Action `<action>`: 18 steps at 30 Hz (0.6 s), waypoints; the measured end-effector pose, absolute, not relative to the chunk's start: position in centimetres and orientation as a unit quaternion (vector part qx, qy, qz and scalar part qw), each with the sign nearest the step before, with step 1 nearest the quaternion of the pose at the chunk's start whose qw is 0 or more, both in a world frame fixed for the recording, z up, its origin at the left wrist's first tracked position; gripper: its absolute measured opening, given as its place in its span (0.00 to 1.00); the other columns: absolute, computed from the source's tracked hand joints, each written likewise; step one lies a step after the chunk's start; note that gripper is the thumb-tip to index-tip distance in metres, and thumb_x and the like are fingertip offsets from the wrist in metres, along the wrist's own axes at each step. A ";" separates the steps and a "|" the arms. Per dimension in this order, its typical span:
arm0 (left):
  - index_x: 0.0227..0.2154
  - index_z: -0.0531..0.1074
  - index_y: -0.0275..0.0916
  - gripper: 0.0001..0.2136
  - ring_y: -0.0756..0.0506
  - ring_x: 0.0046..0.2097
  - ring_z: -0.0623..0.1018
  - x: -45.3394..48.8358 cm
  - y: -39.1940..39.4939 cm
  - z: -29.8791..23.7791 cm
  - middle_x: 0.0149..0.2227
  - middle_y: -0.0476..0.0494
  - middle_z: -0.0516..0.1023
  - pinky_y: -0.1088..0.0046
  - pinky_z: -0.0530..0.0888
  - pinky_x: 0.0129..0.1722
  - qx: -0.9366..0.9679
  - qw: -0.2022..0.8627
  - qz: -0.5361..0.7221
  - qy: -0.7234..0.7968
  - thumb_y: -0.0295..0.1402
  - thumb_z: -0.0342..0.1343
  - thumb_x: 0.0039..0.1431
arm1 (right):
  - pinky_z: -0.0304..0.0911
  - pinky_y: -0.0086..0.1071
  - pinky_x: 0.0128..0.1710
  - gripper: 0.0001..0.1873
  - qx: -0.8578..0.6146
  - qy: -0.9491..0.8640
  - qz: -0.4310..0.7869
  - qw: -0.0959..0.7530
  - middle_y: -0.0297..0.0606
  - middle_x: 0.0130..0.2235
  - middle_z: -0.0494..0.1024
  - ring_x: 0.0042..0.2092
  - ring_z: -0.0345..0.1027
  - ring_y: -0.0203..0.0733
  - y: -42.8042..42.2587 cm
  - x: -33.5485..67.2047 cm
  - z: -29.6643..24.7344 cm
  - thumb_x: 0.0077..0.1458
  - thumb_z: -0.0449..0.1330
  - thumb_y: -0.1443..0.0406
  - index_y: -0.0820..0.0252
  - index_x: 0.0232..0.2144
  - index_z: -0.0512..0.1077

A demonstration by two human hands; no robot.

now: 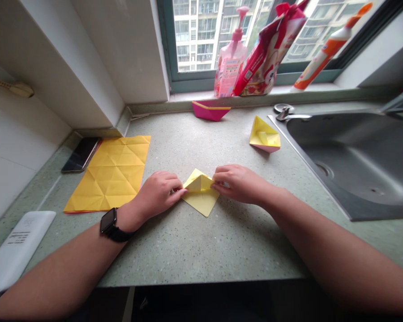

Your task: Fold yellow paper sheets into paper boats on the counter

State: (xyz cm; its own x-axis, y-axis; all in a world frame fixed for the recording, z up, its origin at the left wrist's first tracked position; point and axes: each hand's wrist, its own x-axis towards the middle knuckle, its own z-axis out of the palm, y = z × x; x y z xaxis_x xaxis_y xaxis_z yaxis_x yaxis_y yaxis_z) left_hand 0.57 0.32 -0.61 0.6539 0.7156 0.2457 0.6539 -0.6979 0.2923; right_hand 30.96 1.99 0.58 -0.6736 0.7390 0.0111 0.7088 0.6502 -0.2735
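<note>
A small folded yellow paper (pixel 201 197), diamond-shaped, lies on the grey-green counter (pixel 195 250) in front of me. My left hand (pixel 157 193), with a black watch at the wrist, pinches its left corner with curled fingers. My right hand (pixel 237 182) pinches its right corner in the same way. The upper half of the paper is lifted into a small peak between the two hands.
A stack of creased yellow sheets (pixel 112 174) and a dark phone (pixel 81 154) lie at left, a white device (pixel 15 250) nearer. A yellow paper boat (pixel 263 135) and a pink one (pixel 210 110) sit farther back. Steel sink (pixel 356 156) at right; bottles and a pouch on the sill.
</note>
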 end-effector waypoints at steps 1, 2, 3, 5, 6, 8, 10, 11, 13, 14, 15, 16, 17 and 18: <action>0.31 0.78 0.39 0.13 0.44 0.36 0.76 0.6 0.3 -0.5 0.32 0.47 0.81 0.64 0.69 0.42 0.901 0.097 0.171 0.386 0.36 0.61 0.75 | 0.57 0.37 0.38 0.15 -0.405 -0.904 0.123 0.056 0.38 0.37 0.80 0.37 0.71 0.41 2.0 30.8 0.6 0.73 0.61 0.62 0.56 0.30 0.75; 0.30 0.77 0.39 0.14 0.45 0.35 0.76 0.7 0.3 -0.5 0.32 0.47 0.80 0.64 0.69 0.42 0.898 0.105 0.168 0.393 0.37 0.61 0.75 | 0.56 0.37 0.38 0.16 -0.414 -0.901 0.120 0.053 0.38 0.36 0.79 0.37 0.70 0.41 2.0 30.7 0.5 0.74 0.61 0.61 0.57 0.30 0.75; 0.29 0.77 0.39 0.15 0.45 0.35 0.76 0.8 0.4 -0.4 0.32 0.47 0.80 0.64 0.69 0.43 0.895 0.112 0.165 0.400 0.37 0.61 0.75 | 0.56 0.37 0.38 0.17 -0.423 -0.897 0.116 0.051 0.39 0.36 0.79 0.37 0.70 0.41 2.0 30.6 0.5 0.74 0.61 0.61 0.57 0.30 0.74; 0.28 0.75 0.39 0.17 0.45 0.35 0.76 0.9 0.4 -0.4 0.31 0.47 0.80 0.63 0.68 0.43 0.890 0.117 0.158 0.412 0.38 0.61 0.75 | 0.55 0.37 0.37 0.18 -0.445 -0.888 0.106 0.050 0.39 0.36 0.78 0.36 0.69 0.41 2.0 30.3 0.4 0.74 0.61 0.59 0.57 0.30 0.74; 0.28 0.75 0.39 0.17 0.44 0.35 0.75 1.0 0.5 -0.4 0.31 0.47 0.80 0.63 0.68 0.43 0.888 0.116 0.154 0.416 0.38 0.61 0.75 | 0.55 0.37 0.37 0.18 -0.455 -0.883 0.102 0.051 0.39 0.36 0.79 0.36 0.69 0.41 2.0 30.3 0.3 0.74 0.62 0.59 0.57 0.30 0.74; 0.28 0.74 0.40 0.17 0.43 0.37 0.76 1.1 0.5 -0.6 0.32 0.47 0.80 0.62 0.68 0.44 0.886 0.109 0.150 0.424 0.39 0.61 0.75 | 0.55 0.37 0.37 0.17 -0.468 -0.877 0.096 0.056 0.40 0.37 0.79 0.37 0.70 0.42 2.0 30.2 0.1 0.73 0.63 0.58 0.57 0.30 0.74; 0.30 0.74 0.40 0.16 0.42 0.38 0.76 1.2 0.6 -0.7 0.33 0.46 0.80 0.61 0.69 0.45 0.885 0.103 0.147 0.430 0.39 0.61 0.75 | 0.56 0.37 0.38 0.15 -0.475 -0.872 0.095 0.067 0.40 0.38 0.80 0.38 0.71 0.43 1.9 30.2 0.0 0.72 0.65 0.57 0.56 0.32 0.75; 0.30 0.74 0.40 0.15 0.42 0.39 0.77 1.2 0.6 -0.8 0.34 0.46 0.80 0.60 0.70 0.46 0.883 0.101 0.147 0.433 0.39 0.61 0.75 | 0.57 0.37 0.38 0.13 -0.477 -0.871 0.095 0.073 0.40 0.39 0.80 0.38 0.72 0.43 1.9 30.2 -0.2 0.71 0.66 0.57 0.56 0.33 0.75; 0.33 0.74 0.40 0.13 0.41 0.41 0.78 1.2 0.6 -1.0 0.37 0.45 0.81 0.59 0.72 0.47 0.880 0.094 0.150 0.441 0.40 0.61 0.75 | 0.59 0.36 0.39 0.09 -0.481 -0.867 0.094 0.087 0.40 0.41 0.81 0.39 0.73 0.44 1.9 30.2 -0.4 0.69 0.67 0.58 0.56 0.37 0.77; 0.36 0.75 0.40 0.11 0.40 0.42 0.78 1.2 0.6 -1.1 0.39 0.43 0.82 0.58 0.73 0.49 0.879 0.089 0.155 0.443 0.40 0.62 0.75 | 0.59 0.37 0.40 0.08 -0.483 -0.866 0.093 0.093 0.40 0.42 0.81 0.40 0.73 0.44 1.9 30.1 -0.5 0.68 0.68 0.59 0.56 0.39 0.77; 0.39 0.76 0.40 0.09 0.39 0.44 0.79 1.2 0.6 -1.3 0.41 0.42 0.82 0.57 0.74 0.50 0.878 0.083 0.162 0.443 0.39 0.62 0.74 | 0.60 0.37 0.40 0.07 -0.483 -0.865 0.090 0.099 0.41 0.43 0.82 0.40 0.74 0.45 1.9 30.1 -0.6 0.68 0.68 0.59 0.56 0.41 0.77; 0.43 0.76 0.39 0.08 0.38 0.47 0.80 1.2 0.6 -1.4 0.44 0.40 0.83 0.56 0.75 0.52 0.879 0.078 0.172 0.438 0.39 0.62 0.75 | 0.61 0.37 0.41 0.06 -0.482 -0.865 0.089 0.104 0.41 0.43 0.82 0.41 0.74 0.45 2.0 30.0 -0.7 0.67 0.68 0.60 0.56 0.42 0.77; 0.47 0.77 0.39 0.08 0.37 0.50 0.80 1.2 0.7 -1.5 0.48 0.38 0.83 0.55 0.76 0.54 0.882 0.076 0.183 0.427 0.38 0.61 0.75 | 0.61 0.37 0.42 0.06 -0.481 -0.866 0.087 0.108 0.41 0.44 0.82 0.41 0.74 0.45 2.0 29.9 -0.9 0.67 0.68 0.61 0.56 0.43 0.77; 0.51 0.77 0.39 0.09 0.36 0.54 0.80 1.2 0.7 -1.6 0.52 0.37 0.83 0.53 0.77 0.56 0.888 0.077 0.194 0.409 0.37 0.60 0.76 | 0.62 0.37 0.42 0.05 -0.479 -0.866 0.086 0.111 0.41 0.44 0.82 0.42 0.75 0.46 2.0 29.8 -1.0 0.67 0.67 0.62 0.56 0.44 0.77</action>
State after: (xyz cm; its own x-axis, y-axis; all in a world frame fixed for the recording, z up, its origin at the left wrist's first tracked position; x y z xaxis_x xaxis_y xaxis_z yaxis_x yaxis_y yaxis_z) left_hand 1.17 0.68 -1.63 0.5900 0.7566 0.2817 0.6972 -0.6534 0.2948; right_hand 29.78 2.04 -0.97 -0.5159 0.8497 0.1086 0.8115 0.5254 -0.2557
